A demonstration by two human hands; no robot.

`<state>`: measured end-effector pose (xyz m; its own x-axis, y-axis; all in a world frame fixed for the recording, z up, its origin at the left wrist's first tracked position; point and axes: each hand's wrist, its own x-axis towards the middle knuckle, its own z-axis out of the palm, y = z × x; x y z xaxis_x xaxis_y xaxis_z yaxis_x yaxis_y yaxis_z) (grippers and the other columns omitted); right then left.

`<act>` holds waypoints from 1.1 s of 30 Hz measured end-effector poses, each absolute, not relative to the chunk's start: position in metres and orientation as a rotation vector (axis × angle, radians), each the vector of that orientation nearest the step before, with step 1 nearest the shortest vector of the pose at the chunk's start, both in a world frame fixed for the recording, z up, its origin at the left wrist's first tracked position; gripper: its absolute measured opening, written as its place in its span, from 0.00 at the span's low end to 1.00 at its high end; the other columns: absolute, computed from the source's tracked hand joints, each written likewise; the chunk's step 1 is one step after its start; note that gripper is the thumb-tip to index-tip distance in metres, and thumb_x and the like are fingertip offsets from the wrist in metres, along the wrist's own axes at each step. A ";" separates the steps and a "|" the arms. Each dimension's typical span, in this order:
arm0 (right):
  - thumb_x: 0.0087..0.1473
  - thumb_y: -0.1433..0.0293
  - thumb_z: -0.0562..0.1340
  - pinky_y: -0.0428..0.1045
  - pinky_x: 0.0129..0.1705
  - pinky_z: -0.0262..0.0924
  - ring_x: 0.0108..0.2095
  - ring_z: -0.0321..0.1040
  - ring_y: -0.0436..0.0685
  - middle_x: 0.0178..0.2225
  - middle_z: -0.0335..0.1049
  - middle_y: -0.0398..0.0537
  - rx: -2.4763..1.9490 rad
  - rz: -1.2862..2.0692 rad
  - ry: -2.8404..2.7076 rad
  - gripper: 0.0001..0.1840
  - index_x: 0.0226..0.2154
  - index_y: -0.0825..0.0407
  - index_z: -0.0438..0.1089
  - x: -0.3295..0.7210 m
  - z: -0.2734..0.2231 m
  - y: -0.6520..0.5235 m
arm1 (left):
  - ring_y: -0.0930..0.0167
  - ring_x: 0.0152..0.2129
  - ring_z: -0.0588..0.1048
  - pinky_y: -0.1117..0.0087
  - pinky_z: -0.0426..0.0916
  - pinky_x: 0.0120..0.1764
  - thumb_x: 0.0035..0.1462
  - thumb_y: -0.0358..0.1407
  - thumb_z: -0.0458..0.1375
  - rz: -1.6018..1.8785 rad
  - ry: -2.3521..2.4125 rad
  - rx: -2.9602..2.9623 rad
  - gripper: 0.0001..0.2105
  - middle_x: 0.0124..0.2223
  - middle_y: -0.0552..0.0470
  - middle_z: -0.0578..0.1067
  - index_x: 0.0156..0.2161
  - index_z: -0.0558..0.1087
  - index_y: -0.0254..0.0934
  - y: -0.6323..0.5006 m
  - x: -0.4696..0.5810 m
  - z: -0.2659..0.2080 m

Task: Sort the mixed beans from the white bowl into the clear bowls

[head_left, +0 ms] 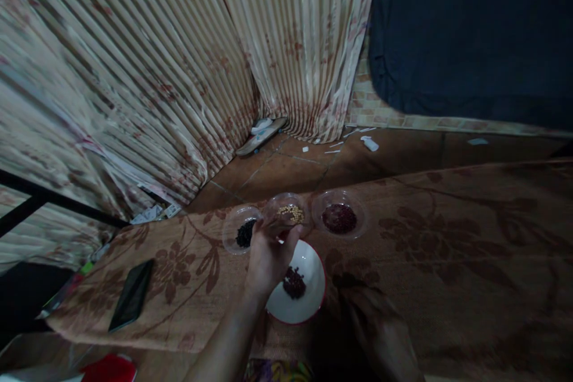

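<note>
Both my hands are over the cloth-covered tabletop (215, 310): the right hand (376, 319) lies deep in shadow toward the near edge, just right of the bowl, and I cannot tell whether its fingers are slack or closed around anything. Left hand (273, 250) reaches across the bowl's far left rim with fingers bent, and its fingertips hide whether I am grasping anything. Under that wrist sits the white bowl (313, 268), near the middle of the near edge, with a small heap of dark red beans (294, 283) in it; a dropped wrist could catch the rim and tip the heap out. Off toward the near left corner lies a phone (131, 296), well away from my arm, so I judge it safe. Along the far edge stand three clear tubs: the left tub (228, 234) with black beans (245, 233), the middle tub (271, 206) with yellow beans (290, 213), and the right tub (362, 215) with more red ones. My knuckles are close to the left two, so a sideways brush might jostle them and mix colours. Worse, a forward push could send one over that edge onto the tiled floor (290, 161), and this dim light makes misjudging likelier.
</note>
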<state>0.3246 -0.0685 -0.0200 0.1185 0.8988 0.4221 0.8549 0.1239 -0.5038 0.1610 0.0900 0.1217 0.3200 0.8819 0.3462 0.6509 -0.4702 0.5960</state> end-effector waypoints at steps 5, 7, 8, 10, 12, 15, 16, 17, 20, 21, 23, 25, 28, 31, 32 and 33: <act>0.62 0.67 0.54 0.50 0.41 0.66 0.40 0.72 0.56 0.40 0.76 0.46 -1.689 0.082 -1.738 0.13 0.43 0.47 0.72 0.327 -0.029 -0.070 | 0.70 0.27 0.76 0.66 0.69 0.41 0.57 0.37 0.61 0.833 1.480 2.156 0.06 0.30 0.53 0.80 0.32 0.79 0.40 0.052 0.116 0.103; 0.63 0.66 0.53 0.51 0.43 0.65 0.40 0.71 0.57 0.41 0.75 0.46 -1.712 0.089 -1.737 0.13 0.43 0.48 0.72 0.327 -0.031 -0.071 | 0.71 0.26 0.76 0.63 0.68 0.46 0.56 0.35 0.62 0.769 1.526 2.136 0.04 0.29 0.55 0.80 0.31 0.79 0.41 0.044 0.109 0.091; 0.63 0.65 0.53 0.52 0.43 0.65 0.40 0.71 0.57 0.41 0.75 0.46 -1.714 0.083 -1.739 0.13 0.43 0.48 0.72 0.327 -0.032 -0.071 | 0.71 0.26 0.76 0.62 0.67 0.48 0.55 0.35 0.62 0.743 1.544 2.127 0.04 0.30 0.55 0.80 0.32 0.79 0.41 0.041 0.108 0.086; 0.64 0.64 0.53 0.52 0.43 0.65 0.41 0.71 0.57 0.41 0.75 0.47 -1.711 0.069 -1.745 0.14 0.43 0.48 0.72 0.327 -0.033 -0.070 | 0.70 0.27 0.77 0.60 0.66 0.50 0.56 0.36 0.62 0.725 1.574 2.109 0.04 0.32 0.54 0.81 0.33 0.80 0.42 0.039 0.106 0.079; 0.64 0.63 0.52 0.52 0.43 0.65 0.40 0.71 0.57 0.40 0.75 0.47 -1.712 0.062 -1.739 0.14 0.43 0.48 0.72 0.327 -0.032 -0.070 | 0.69 0.28 0.78 0.59 0.65 0.50 0.56 0.37 0.62 0.741 1.607 2.104 0.04 0.34 0.54 0.82 0.34 0.80 0.43 0.039 0.106 0.074; 0.64 0.63 0.53 0.52 0.43 0.65 0.39 0.71 0.56 0.40 0.75 0.46 -1.709 0.089 -1.730 0.14 0.42 0.48 0.72 0.326 -0.029 -0.070 | 0.69 0.29 0.78 0.57 0.63 0.52 0.56 0.37 0.62 0.726 1.642 2.121 0.04 0.32 0.55 0.81 0.33 0.80 0.44 0.039 0.105 0.071; 0.64 0.63 0.53 0.51 0.42 0.65 0.39 0.71 0.56 0.40 0.75 0.46 -1.709 0.096 -1.724 0.14 0.42 0.48 0.72 0.326 -0.028 -0.070 | 0.69 0.29 0.78 0.57 0.62 0.53 0.56 0.37 0.62 0.717 1.652 2.127 0.04 0.31 0.55 0.81 0.33 0.80 0.44 0.039 0.105 0.071; 0.64 0.64 0.53 0.51 0.42 0.65 0.39 0.71 0.56 0.40 0.75 0.46 -1.712 0.101 -1.718 0.14 0.42 0.48 0.72 0.326 -0.027 -0.070 | 0.68 0.29 0.78 0.56 0.62 0.53 0.56 0.37 0.62 0.712 1.659 2.131 0.04 0.31 0.55 0.81 0.32 0.80 0.44 0.039 0.105 0.070; 0.64 0.64 0.53 0.51 0.42 0.64 0.40 0.71 0.56 0.40 0.75 0.46 -1.722 0.120 -1.712 0.14 0.42 0.48 0.72 0.326 -0.026 -0.070 | 0.68 0.31 0.78 0.57 0.63 0.51 0.55 0.38 0.62 0.716 1.668 2.151 0.04 0.32 0.54 0.81 0.31 0.79 0.43 0.038 0.106 0.069; 0.64 0.64 0.53 0.51 0.42 0.64 0.39 0.71 0.55 0.40 0.75 0.45 -1.719 0.125 -1.717 0.14 0.42 0.48 0.72 0.326 -0.026 -0.070 | 0.67 0.31 0.78 0.58 0.63 0.51 0.55 0.37 0.62 0.721 1.664 2.166 0.04 0.31 0.54 0.81 0.31 0.79 0.43 0.037 0.107 0.069; 0.64 0.64 0.53 0.51 0.42 0.64 0.39 0.71 0.55 0.40 0.75 0.45 -1.708 0.121 -1.726 0.13 0.42 0.48 0.73 0.327 -0.027 -0.070 | 0.67 0.32 0.78 0.58 0.63 0.50 0.56 0.37 0.62 0.724 1.651 2.199 0.05 0.32 0.54 0.81 0.30 0.79 0.43 0.037 0.109 0.068; 0.64 0.64 0.53 0.51 0.43 0.64 0.40 0.71 0.56 0.40 0.75 0.46 -1.701 0.110 -1.729 0.13 0.43 0.48 0.72 0.327 -0.027 -0.070 | 0.67 0.32 0.78 0.59 0.63 0.50 0.56 0.37 0.61 0.749 1.642 2.230 0.05 0.32 0.54 0.81 0.31 0.79 0.43 0.036 0.110 0.068; 0.64 0.65 0.54 0.52 0.44 0.64 0.41 0.71 0.56 0.41 0.75 0.47 -1.708 0.102 -1.723 0.13 0.43 0.48 0.72 0.327 -0.028 -0.070 | 0.67 0.31 0.78 0.59 0.63 0.50 0.56 0.37 0.61 0.788 1.644 2.260 0.05 0.31 0.54 0.81 0.30 0.79 0.43 0.035 0.112 0.068; 0.64 0.65 0.53 0.52 0.44 0.64 0.41 0.71 0.57 0.41 0.75 0.47 -1.720 0.109 -1.711 0.14 0.43 0.48 0.73 0.326 -0.028 -0.070 | 0.67 0.31 0.78 0.59 0.63 0.50 0.56 0.36 0.61 0.777 1.646 2.274 0.05 0.31 0.54 0.81 0.29 0.78 0.43 0.035 0.113 0.069; 0.64 0.65 0.53 0.52 0.44 0.64 0.41 0.71 0.57 0.41 0.75 0.47 -1.718 0.109 -1.711 0.14 0.43 0.48 0.73 0.326 -0.028 -0.070 | 0.67 0.31 0.78 0.58 0.62 0.50 0.56 0.35 0.61 0.770 1.642 2.275 0.05 0.31 0.55 0.81 0.29 0.78 0.43 0.034 0.113 0.069; 0.64 0.65 0.53 0.52 0.44 0.64 0.40 0.71 0.56 0.41 0.75 0.47 -1.713 0.107 -1.715 0.14 0.43 0.48 0.73 0.326 -0.028 -0.070 | 0.67 0.31 0.78 0.58 0.62 0.50 0.56 0.35 0.61 0.771 1.637 2.277 0.05 0.31 0.55 0.81 0.30 0.78 0.44 0.034 0.113 0.069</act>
<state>0.3260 -0.0699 -0.0278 0.1201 0.9047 0.4088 0.8465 0.1218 -0.5182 0.1132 0.0342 0.0695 0.2362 0.9308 0.2790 0.8082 -0.3475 0.4754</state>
